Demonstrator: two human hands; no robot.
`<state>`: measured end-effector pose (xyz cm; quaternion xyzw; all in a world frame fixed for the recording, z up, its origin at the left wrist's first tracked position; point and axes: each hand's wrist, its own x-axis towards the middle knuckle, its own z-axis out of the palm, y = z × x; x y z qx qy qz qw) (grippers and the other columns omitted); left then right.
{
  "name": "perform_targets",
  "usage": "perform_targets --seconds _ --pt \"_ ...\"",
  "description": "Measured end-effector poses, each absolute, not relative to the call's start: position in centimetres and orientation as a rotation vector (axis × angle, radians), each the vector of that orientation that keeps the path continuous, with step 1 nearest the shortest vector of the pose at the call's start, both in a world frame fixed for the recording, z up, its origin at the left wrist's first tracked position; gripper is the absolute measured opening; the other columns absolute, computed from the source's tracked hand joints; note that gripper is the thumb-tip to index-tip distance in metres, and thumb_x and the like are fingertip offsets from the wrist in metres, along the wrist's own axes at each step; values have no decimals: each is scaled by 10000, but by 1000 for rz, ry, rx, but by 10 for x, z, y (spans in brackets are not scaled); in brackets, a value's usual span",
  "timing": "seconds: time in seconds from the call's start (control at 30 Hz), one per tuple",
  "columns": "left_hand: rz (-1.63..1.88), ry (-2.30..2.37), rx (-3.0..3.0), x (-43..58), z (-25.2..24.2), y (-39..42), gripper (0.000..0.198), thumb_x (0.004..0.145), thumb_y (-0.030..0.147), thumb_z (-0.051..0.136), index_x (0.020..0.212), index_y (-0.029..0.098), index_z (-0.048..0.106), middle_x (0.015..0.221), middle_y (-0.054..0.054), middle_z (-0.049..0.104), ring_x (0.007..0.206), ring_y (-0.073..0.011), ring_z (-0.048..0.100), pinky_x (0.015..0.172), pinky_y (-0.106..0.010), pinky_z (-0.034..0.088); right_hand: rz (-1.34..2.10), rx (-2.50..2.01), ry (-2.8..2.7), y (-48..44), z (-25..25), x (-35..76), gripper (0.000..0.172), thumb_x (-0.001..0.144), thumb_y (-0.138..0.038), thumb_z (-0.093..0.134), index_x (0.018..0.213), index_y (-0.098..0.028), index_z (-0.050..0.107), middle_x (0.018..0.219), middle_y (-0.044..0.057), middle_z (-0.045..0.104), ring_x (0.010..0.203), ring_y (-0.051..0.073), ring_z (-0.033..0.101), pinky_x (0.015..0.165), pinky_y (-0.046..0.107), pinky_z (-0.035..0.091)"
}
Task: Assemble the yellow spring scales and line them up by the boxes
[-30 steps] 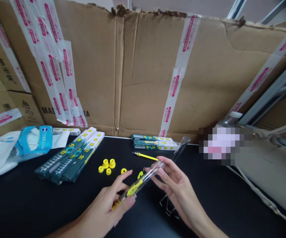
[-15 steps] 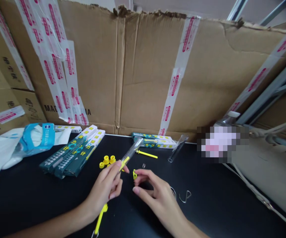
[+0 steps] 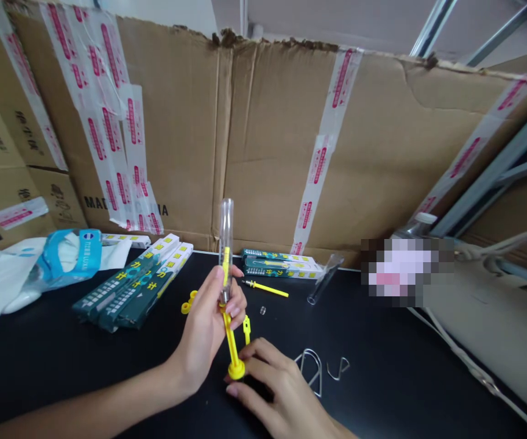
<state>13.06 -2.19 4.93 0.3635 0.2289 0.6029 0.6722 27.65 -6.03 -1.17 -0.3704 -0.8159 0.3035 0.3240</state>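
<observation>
My left hand is closed around a clear plastic tube, held nearly upright, with a yellow piece showing inside it. Below the tube a yellow rod slants down to a round yellow end cap. The thumb and fingers of my right hand pinch at this cap; the fingertips partly hide behind it. Just beyond the right knuckles a second yellow rod piece with a slotted end lies on the table. A small metal spring rests farther back.
On the black table lie another yellow rod, an empty clear tube, a bent wire hook, a larger wire piece and small yellow caps. Printed boxes stand left; cardboard walls the back.
The tube has turned from slanting to nearly upright. The yellow rod and cap have swung up in front of my hands, and my right hand has moved down and left to the cap.
</observation>
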Motion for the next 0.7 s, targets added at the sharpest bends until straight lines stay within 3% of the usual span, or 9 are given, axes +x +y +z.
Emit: perform_targets --seconds 0.17,0.37,0.5,0.6,0.7 --pt "1349 625 924 121 37 -23 310 950 483 562 997 177 569 685 8 599 665 -127 508 639 -245 424 821 -918 -2158 -61 -13 277 353 1013 -433 484 859 -183 681 838 57 665 814 180 628 736 255 489" --pt "1189 799 1026 105 2 -32 397 919 571 574 1069 205 607 928 -49 714 976 -220 611 889 -330 460 911 -929 -2063 -60 -8 278 399 1040 -433 389 897 -186 669 842 61 671 777 176 643 714 252 493" --pt "998 847 1230 103 -8 -43 444 874 624 597 1007 209 678 950 -43 707 854 -200 622 772 -291 499 921 -924 -2041 -59 -11 280 378 1035 -418 393 886 -208 671 839 61 667 776 192 657 723 272 516" --pt "935 805 1311 104 -6 -46 464 884 642 561 984 206 684 824 -22 658 686 -155 567 643 -263 488 924 -887 -2098 -58 -15 280 430 1045 -430 337 898 -197 667 855 83 677 806 208 662 751 292 526" --pt "933 802 1314 103 -4 -45 483 847 660 599 965 199 682 787 -12 618 664 -147 560 625 -254 492 905 -884 -2136 -58 -16 280 463 1056 -420 288 880 -183 646 834 87 669 797 202 645 751 288 514"
